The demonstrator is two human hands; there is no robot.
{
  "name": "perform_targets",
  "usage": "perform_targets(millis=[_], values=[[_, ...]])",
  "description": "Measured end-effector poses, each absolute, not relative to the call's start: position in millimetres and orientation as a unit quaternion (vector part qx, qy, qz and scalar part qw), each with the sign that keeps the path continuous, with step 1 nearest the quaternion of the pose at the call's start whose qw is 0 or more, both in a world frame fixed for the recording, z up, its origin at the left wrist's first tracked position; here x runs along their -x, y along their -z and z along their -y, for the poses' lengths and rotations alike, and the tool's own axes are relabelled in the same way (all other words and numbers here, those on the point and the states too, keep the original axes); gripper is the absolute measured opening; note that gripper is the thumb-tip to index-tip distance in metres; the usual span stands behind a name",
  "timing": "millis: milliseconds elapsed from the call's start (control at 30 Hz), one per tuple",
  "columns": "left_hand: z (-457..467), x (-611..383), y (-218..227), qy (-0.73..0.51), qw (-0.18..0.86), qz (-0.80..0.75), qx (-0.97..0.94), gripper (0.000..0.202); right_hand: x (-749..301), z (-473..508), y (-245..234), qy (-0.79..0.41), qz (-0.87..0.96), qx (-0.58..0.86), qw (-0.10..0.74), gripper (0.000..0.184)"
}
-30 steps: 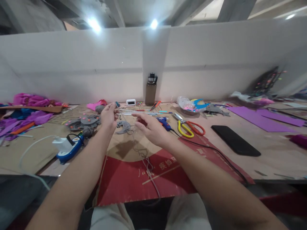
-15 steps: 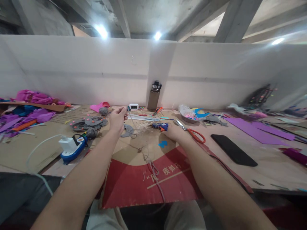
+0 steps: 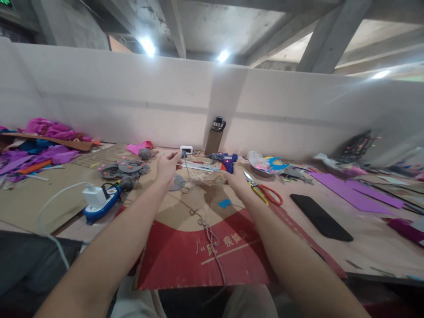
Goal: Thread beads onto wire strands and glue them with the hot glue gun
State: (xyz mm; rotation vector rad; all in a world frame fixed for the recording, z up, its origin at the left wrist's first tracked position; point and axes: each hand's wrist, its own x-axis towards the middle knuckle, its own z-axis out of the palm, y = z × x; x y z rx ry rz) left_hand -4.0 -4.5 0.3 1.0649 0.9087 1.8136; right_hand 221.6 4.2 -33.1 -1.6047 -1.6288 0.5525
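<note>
My left hand [image 3: 168,168] is raised over the cardboard, its fingertips pinching a small dark blue piece [image 3: 184,154] too small to name. A strand of grey yarn [image 3: 187,170] hangs down from it. My right hand [image 3: 234,175] is wrapped round the handle of a blue hot glue gun [image 3: 228,160] with an orange trigger and a lit red light. The gun's nozzle points left, towards my left hand, apart from the blue piece. Below lie a grey felt ring [image 3: 177,182], a blue cut-out [image 3: 224,203] and a tangled length of grey yarn [image 3: 208,229].
Scissors [image 3: 270,194] and a black phone [image 3: 320,217] lie at the right. A blue power strip [image 3: 101,211] with a white plug stands left, near grey felt pieces [image 3: 124,168]. At the back are a bottle [image 3: 214,138] and a bowl of scraps [image 3: 265,165].
My right hand has lifted the glue gun up and away from the cardboard. Yellow handles beside the scissors have come into sight. My left hand keeps its pinch, shifted slightly right in view.
</note>
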Motion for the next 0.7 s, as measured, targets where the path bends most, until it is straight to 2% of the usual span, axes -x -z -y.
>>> perform_targets(millis=[100, 167, 300, 533, 700], values=[[4.0, 3.3, 2.4, -0.713, 0.447, -0.375, -0.389, 0.025, -206.7, 14.9, 18.6, -0.274, 0.647, 0.516, 0.49, 0.042], [2.3, 3.0, 4.8, -0.706, 0.473, -0.376, -0.368, 0.026, -197.7, 31.2, 7.6, -0.305, 0.66, 0.459, 0.511, 0.044], [0.7, 1.4, 7.8, -0.687, 0.502, -0.379, -0.364, 0.026, -188.7, 54.3, -6.5, -0.261, 0.705, 0.455, 0.477, 0.037], [4.4, -2.2, 7.7, -0.687, 0.492, -0.376, -0.381, 0.025, -188.4, 61.6, -7.4, -0.158, 0.75, 0.469, 0.439, 0.03], [2.0, -2.2, 9.3, -0.687, 0.487, -0.379, -0.384, 0.027, -186.1, 69.6, -13.0, -0.117, 0.759, 0.497, 0.403, 0.032]])
